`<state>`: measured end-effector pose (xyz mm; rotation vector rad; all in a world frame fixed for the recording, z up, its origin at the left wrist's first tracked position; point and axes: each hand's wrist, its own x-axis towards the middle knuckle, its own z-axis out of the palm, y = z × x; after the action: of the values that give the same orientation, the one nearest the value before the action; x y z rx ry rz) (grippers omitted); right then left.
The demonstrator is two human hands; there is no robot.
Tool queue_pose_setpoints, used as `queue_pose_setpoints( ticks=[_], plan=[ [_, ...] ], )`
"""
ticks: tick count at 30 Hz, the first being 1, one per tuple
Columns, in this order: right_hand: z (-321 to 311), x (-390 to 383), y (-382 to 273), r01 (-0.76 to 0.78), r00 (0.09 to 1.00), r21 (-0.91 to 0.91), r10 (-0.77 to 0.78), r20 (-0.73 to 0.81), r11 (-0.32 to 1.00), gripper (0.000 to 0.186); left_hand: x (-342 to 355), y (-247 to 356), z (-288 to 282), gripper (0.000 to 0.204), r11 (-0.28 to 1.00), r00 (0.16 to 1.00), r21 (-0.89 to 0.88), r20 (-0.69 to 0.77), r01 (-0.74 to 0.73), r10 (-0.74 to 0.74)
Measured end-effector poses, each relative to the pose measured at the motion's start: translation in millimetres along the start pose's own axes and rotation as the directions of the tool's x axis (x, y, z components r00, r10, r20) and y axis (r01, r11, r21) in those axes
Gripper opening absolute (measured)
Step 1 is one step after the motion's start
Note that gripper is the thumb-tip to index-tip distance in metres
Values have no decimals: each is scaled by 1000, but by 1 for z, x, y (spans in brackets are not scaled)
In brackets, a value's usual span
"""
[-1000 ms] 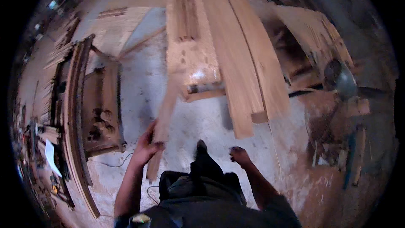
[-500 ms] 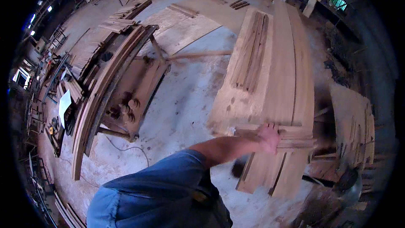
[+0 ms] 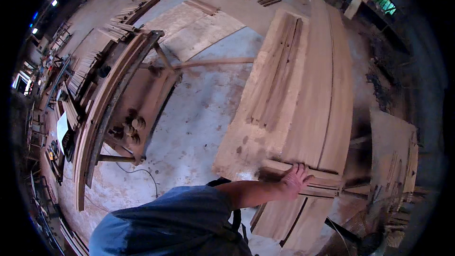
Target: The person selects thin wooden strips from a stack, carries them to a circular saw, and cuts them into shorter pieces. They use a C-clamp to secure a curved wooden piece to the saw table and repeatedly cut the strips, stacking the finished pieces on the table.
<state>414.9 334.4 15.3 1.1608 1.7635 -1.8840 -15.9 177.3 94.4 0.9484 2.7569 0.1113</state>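
Head view: long wooden boards [image 3: 313,90] run away from me. Across their near part lie shorter wooden strips [image 3: 326,179], long axis left to right, nearly square to the boards. My left hand [image 3: 291,183], which held a strip beside the boards a second ago, now rests atop these; whether it grips, I cannot tell.

Loose blue-grey cloth shirt [image 3: 123,234], approx. matte, brighter blue nr lower L edge, going v. dark toward the R side. Wide short sleeve of same cloth [image 3: 189,204], w/ soft creases running lengthwise; hem plain, ends abt elbow. Below it, bare forearm [image 3: 256,194] & bare L hand [image 3: 294,180]. Small blk patch [image 3: 219,181] shows past slv, details too dark to ID.
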Motion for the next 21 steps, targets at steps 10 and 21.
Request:
queue_pose_setpoints(
  ticks=[10,21],
  plan=[
    [6,51,-27,187,971,-73,-173,167,980,38,-13,-37,7,95,957,977,-287,-193,37,-95],
    [56,27,-62,290,943,-407,-186,275,866,19,-575,-143,253,38,-12,105,-273,412,962,-905]
  ],
)
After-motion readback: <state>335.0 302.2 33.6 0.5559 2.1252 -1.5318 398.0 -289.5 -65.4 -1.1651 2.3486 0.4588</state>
